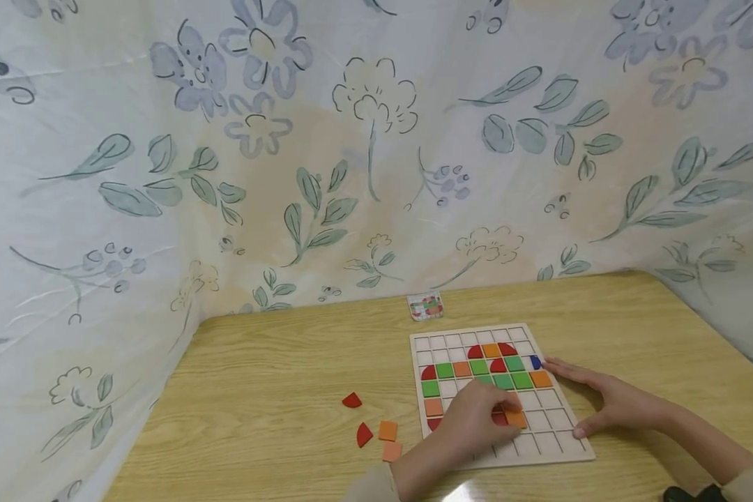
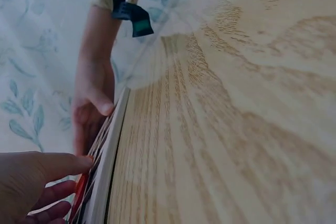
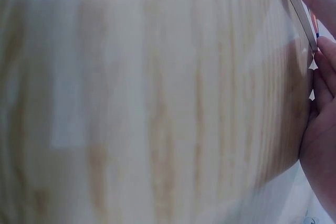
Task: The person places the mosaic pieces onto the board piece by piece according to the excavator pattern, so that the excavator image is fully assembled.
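Note:
A pale wooden grid board (image 1: 555,440) lies on the table, partly filled with green, orange, salmon and red tiles. My left hand (image 1: 477,416) reaches over its lower middle and covers several cells. Thumb and fingertips pinch an orange square tile (image 1: 516,419) at the board's surface, beside a red piece (image 1: 498,419). In the left wrist view, the left hand's fingers (image 2: 55,195) meet the board's face. My right hand (image 1: 615,403) rests along the right edge, thumb and fingers spread and fairly straight. Its fingertips lie beside a blue piece (image 1: 535,362).
Left of the board lie two red quarter-round pieces (image 1: 352,400), an orange square (image 1: 388,430) and a salmon square (image 1: 392,452). A small pattern card (image 1: 425,306) lies behind the board. Floral cloth (image 1: 376,209) hangs around the wooden table (image 1: 257,404).

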Demonstrator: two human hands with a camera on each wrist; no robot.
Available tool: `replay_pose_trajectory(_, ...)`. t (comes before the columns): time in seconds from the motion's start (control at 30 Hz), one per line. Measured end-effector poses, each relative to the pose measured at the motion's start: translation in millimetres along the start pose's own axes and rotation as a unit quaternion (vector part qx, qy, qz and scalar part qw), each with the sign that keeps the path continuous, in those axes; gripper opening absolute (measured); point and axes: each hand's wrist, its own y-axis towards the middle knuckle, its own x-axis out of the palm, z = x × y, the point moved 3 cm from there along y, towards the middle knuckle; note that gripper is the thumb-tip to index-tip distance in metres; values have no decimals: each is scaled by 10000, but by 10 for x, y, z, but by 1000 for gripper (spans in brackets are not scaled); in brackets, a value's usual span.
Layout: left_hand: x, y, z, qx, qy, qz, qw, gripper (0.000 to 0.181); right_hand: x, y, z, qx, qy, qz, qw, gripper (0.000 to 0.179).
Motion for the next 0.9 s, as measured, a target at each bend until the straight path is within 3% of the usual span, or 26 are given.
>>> replay_pose_trajectory(0.2,-21,-28,0,92,17,190,9998,18,-6,-10,-3,-94,-5,3,10000,91)
replay_pose_trajectory(0.63,13,-24,2,319,289,24,9991,15,17,-8,28,-250,46,120,9996,91)
replay_pose_trajectory(0.77,-48,-48,-68,327,-98,-12,9994,18,24,-8,36,-350,205,141,9991,92)
replay_pose_trajectory(0.9,-210,-157,-215,-112,-869,-80,9961,19,24,-2,38,-391,174,144,9990,91)
